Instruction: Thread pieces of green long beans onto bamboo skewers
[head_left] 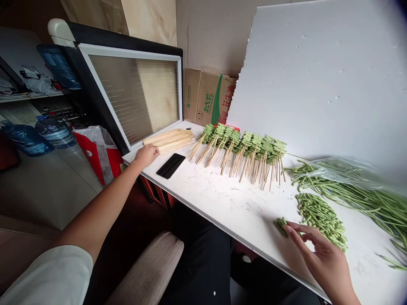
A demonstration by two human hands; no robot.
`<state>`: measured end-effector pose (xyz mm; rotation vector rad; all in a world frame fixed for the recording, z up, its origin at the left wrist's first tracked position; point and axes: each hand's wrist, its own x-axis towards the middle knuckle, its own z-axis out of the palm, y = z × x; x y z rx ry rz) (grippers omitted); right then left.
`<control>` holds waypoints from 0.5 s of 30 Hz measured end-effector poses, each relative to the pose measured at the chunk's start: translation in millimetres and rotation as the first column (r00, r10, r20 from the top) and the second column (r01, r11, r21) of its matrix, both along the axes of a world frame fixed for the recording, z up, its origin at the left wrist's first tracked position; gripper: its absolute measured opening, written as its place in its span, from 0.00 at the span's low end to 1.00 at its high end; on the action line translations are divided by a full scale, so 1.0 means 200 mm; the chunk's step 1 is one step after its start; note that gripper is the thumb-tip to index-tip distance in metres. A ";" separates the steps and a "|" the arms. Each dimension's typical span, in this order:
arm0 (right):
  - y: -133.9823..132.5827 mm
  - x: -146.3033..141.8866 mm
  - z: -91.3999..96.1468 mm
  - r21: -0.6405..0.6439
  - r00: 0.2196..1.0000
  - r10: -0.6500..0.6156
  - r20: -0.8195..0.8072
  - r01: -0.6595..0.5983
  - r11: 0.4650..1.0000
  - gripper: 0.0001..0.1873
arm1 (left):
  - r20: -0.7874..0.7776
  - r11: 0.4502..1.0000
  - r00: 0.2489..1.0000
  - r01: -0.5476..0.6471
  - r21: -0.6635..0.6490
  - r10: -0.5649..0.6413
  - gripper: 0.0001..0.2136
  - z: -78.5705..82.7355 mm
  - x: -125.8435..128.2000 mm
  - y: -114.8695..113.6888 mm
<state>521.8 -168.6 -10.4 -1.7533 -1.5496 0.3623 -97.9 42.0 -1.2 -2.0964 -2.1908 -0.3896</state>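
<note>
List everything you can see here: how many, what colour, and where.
table: one, white, under the food
bare skewers: one pile, tan, table's left end
phone: one, black, beside the bare skewers
bean skewers: a row of many, green on tan sticks, back of table
cut beans: one pile, green, near right
small bunch: one, green, just left of the cut beans
long beans: many, green, far right
bag: one, clear, over the long beans
foam board: one, white, behind table
box: one, brown, back corner
freezer: one, black-framed, left of table
bottles: two, blue, floor at left
left hand: on the bare skewers' near end
right hand: open, fingertips at the small bunch
</note>
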 end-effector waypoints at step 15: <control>0.00 0.00 -0.03 -0.035 1.000 0.012 -0.013 -0.013 0.999 0.26 | 0.068 0.999 0.997 -0.032 -0.014 0.033 0.09 -0.01 0.02 0.07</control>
